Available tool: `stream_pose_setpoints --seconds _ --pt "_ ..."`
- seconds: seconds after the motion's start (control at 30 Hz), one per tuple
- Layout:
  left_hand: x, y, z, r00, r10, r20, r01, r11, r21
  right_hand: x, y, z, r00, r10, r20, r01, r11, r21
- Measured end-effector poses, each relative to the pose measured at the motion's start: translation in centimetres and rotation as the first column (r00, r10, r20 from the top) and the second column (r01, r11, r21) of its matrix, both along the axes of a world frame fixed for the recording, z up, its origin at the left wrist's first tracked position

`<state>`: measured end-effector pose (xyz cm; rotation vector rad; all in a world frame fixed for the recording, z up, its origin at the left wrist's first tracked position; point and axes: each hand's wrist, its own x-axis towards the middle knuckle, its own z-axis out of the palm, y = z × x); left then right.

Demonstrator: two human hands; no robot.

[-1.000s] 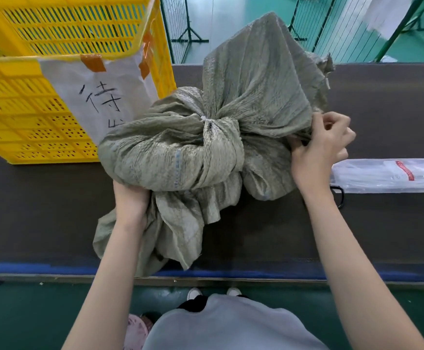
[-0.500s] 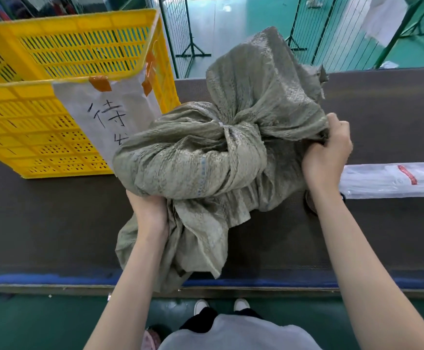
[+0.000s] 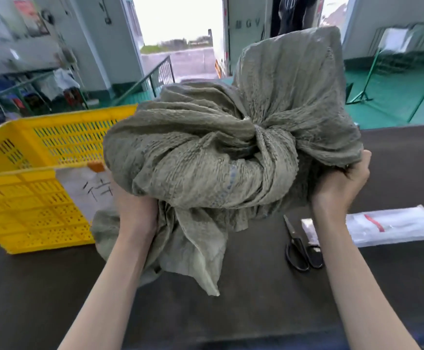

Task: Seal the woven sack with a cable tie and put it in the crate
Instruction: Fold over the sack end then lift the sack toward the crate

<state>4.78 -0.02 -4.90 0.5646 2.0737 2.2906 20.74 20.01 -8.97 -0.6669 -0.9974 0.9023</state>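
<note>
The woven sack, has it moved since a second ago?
Yes. The woven sack has risen off the table; the scissors it hid now show.

A bulging grey-green woven sack (image 3: 205,168), crinkled and cinched at a gathered neck near its top, is lifted off the dark table (image 3: 256,299), loose tail hanging down. An open yellow slotted plastic crate (image 3: 34,198) with a paper label sits just left of the sack.

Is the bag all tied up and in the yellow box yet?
The sack looks cinched at its neck, though no tie shows clearly. The left hand and right hand grip it, lifted above the table. Left to do: put it into the crate beside it.
</note>
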Motion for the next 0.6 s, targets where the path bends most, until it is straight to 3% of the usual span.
stream_pose_setpoints --seconds 0.07,0.17,0.27,0.33,0.53,0.6 --pt "-0.8 0.7 1.2 0.959 -0.078 -0.273 0.121 0.982 0.144 0.2 0.2 1.1 0.999 -0.015 -0.037 0.015 1.000 0.000" --pt "-2.1 1.3 3.9 0.927 -0.110 -0.359 0.204 0.950 0.235 -0.5 0.9 3.4 0.999 -0.035 -0.037 0.034 0.999 -0.030" --pt "-2.2 1.0 7.0 0.881 -0.078 -0.466 0.193 0.959 0.205 -1.9 1.1 5.1 0.996 0.007 -0.090 -0.008 1.000 -0.016" --pt "-2.5 0.3 8.9 0.861 0.014 -0.508 0.104 0.974 0.204 -3.1 0.8 6.2 0.985 0.081 -0.154 -0.078 0.997 0.024" --pt "-4.6 -2.9 13.9 0.830 -0.015 -0.558 0.124 0.980 0.157 -8.4 -1.8 10.6 0.968 0.152 -0.200 -0.142 0.988 0.062" --pt "-7.4 -4.3 14.9 0.825 0.050 -0.563 0.076 0.977 0.199 -11.1 -3.0 12.1 0.959 0.187 -0.211 -0.174 0.982 0.079"
